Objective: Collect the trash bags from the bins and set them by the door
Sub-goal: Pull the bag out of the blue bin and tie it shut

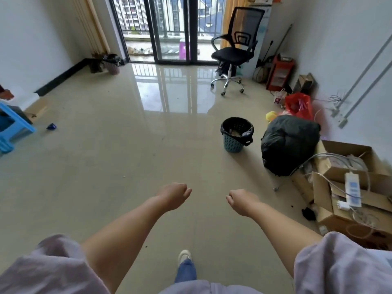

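Observation:
A small blue bin [233,143] lined with a black trash bag [246,132] stands on the tiled floor ahead and to the right. A second bin [112,66] with a black bag [111,58] sits in the far left corner by the glass balcony door [169,28]. My left hand [175,195] and my right hand [241,200] are both stretched forward over the floor, fingers curled under, holding nothing. Both hands are well short of the blue bin.
A big full black bag [288,143] lies right of the blue bin, beside cardboard boxes [347,187] with cables. A red bag [299,105], an office chair [233,52], a blue stool [12,128] at left and a blue scrap [51,126] are on the floor.

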Available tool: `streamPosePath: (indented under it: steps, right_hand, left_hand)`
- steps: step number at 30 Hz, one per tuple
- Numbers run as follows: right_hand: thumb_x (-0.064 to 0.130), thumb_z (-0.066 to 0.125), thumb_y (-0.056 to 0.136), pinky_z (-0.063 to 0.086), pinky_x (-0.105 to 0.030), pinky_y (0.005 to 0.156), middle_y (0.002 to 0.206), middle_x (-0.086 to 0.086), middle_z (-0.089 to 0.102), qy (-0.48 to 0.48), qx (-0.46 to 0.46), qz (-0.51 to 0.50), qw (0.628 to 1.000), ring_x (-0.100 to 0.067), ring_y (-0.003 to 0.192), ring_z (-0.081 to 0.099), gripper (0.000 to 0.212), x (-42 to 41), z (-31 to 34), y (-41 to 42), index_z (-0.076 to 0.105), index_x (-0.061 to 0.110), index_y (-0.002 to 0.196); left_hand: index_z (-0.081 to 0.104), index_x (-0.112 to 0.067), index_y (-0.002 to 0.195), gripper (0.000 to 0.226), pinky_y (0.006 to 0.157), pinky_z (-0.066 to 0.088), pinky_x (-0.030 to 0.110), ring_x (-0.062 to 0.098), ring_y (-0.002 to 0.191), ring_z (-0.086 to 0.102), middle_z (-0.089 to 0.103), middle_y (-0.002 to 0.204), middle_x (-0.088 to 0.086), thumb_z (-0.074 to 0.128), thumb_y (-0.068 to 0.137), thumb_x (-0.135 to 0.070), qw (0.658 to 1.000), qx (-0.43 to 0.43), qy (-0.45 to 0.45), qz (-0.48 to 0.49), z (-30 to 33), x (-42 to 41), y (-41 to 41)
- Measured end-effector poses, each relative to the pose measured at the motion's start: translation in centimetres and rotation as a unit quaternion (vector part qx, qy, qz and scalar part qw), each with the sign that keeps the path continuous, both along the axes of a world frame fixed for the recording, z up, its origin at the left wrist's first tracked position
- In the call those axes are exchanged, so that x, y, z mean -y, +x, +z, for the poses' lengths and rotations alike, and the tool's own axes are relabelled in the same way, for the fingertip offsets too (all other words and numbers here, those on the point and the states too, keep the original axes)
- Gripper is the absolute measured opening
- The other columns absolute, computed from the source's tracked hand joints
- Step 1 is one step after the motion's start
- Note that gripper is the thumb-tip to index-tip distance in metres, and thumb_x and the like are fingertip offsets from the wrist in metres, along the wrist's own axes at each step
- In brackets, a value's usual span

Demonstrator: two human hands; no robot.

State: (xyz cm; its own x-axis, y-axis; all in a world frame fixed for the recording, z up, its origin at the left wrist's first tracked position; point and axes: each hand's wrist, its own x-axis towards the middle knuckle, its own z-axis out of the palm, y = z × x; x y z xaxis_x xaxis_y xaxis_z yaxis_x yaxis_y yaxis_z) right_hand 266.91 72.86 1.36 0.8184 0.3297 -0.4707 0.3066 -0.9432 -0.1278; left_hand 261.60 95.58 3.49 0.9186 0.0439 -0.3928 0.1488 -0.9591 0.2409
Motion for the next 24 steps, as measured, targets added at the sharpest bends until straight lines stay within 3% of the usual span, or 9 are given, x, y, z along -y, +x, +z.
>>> streamPosePath:
  steps: [5,9,13,18,24]
  right_hand:
    - [0.037,0.028,0.100,0.036,-0.033,0.075,0.121,-0.013,0.058,0.022,-0.007,-0.050,0.998,-0.032,0.110,0.056,0.038,-4.1,1.2,10.9,0.054,0.010,0.108]
    - [0.035,0.027,0.101,0.038,-0.035,0.077,0.121,-0.013,0.058,0.025,-0.023,-0.082,0.996,-0.033,0.109,0.056,0.038,-5.2,1.0,17.6,0.054,0.010,0.109]
    - [0.037,0.028,0.100,0.043,-0.036,0.082,0.121,-0.013,0.059,0.024,-0.029,-0.117,0.992,-0.033,0.109,0.056,0.037,-5.4,0.0,26.2,0.054,0.011,0.109]
    - [0.038,0.027,0.100,0.038,-0.035,0.076,0.120,-0.012,0.059,0.020,-0.035,-0.147,0.988,-0.032,0.108,0.056,0.037,-4.7,-1.2,37.9,0.053,0.011,0.108]
    - [0.037,0.028,0.100,0.041,-0.036,0.080,0.121,-0.012,0.058,0.003,-0.056,-0.158,0.986,-0.032,0.110,0.055,0.037,-4.3,-1.5,50.2,0.052,0.011,0.110]
  left_hand:
    - [0.059,-0.010,0.108,0.045,0.081,0.047,0.035,0.030,0.102,0.061,0.064,0.110,0.011,0.028,0.101,-0.041,0.999,-0.008,0.030,-0.039,1.1,-4.5,12.9]
    - [0.059,-0.011,0.105,0.046,0.073,0.044,0.032,0.029,0.099,0.061,0.065,0.107,0.008,0.027,0.100,-0.043,0.996,-0.018,0.034,-0.076,0.8,-5.5,21.0]
    - [0.059,-0.010,0.107,0.046,0.075,0.046,0.034,0.029,0.100,0.061,0.065,0.108,0.009,0.027,0.101,-0.042,0.994,-0.021,0.035,-0.106,-0.1,-5.7,30.7]
    - [0.058,-0.010,0.110,0.046,0.077,0.046,0.034,0.029,0.103,0.060,0.065,0.110,0.009,0.027,0.101,-0.042,0.993,-0.025,0.026,-0.109,-0.9,-5.5,43.3]
    - [0.059,-0.010,0.109,0.045,0.073,0.043,0.032,0.028,0.099,0.061,0.066,0.107,0.008,0.028,0.100,-0.041,0.995,-0.035,-0.009,-0.096,-1.0,-6.0,55.9]
